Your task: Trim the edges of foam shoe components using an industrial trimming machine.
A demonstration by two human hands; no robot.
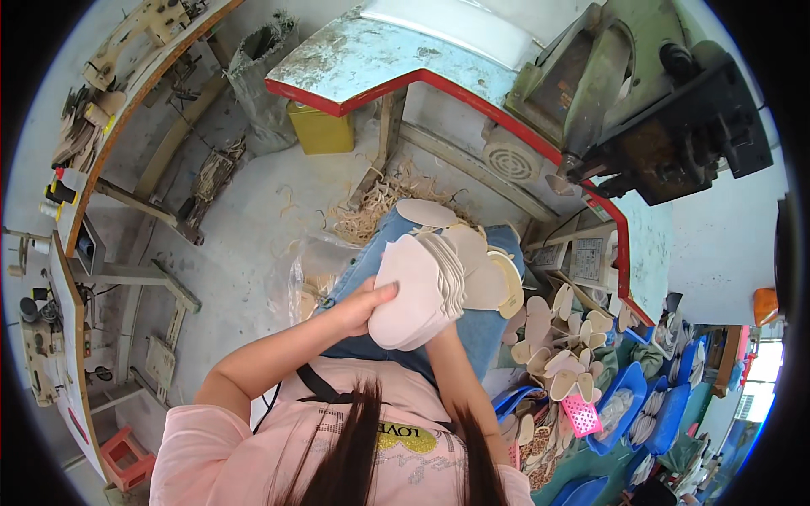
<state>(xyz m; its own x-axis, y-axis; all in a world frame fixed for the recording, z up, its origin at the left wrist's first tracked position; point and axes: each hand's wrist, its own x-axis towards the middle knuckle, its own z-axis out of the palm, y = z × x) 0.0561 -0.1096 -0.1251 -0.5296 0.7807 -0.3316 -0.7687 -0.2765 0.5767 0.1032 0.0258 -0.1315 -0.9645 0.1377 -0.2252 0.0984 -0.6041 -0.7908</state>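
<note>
I see my left hand (359,308) pressed flat against the near face of a stack of pale insole pieces (418,291), fingers stretched out along its side and the thumb tucked under, so it grips the stack from the left. My right hand (439,333) is mostly hidden beneath and behind the same stack; only the wrist shows, coming up under it, and I cannot tell how those fingers are curled, though the stack clearly rests on it. The stack stands on edge above my lap, fanned slightly at its upper right, and just past it more beige cut-outs (485,270) lie on my jeans-covered knees (477,325). To the right of the knees a heap of loose sole-shaped pieces (561,341) spills down toward blue plastic baskets (629,401), with a small pink mesh basket (582,415) lying among them. Further out, a clear plastic bag (299,270) sits crumpled on the floor to the left of my knee, near a scatter of thin offcut strips (375,207). A yellow rectangular bin (321,131) stands under the red-edged desk (380,59), and a white printed sheet (588,257) hangs on the desk's side beneath the green press machine (591,84).
</note>
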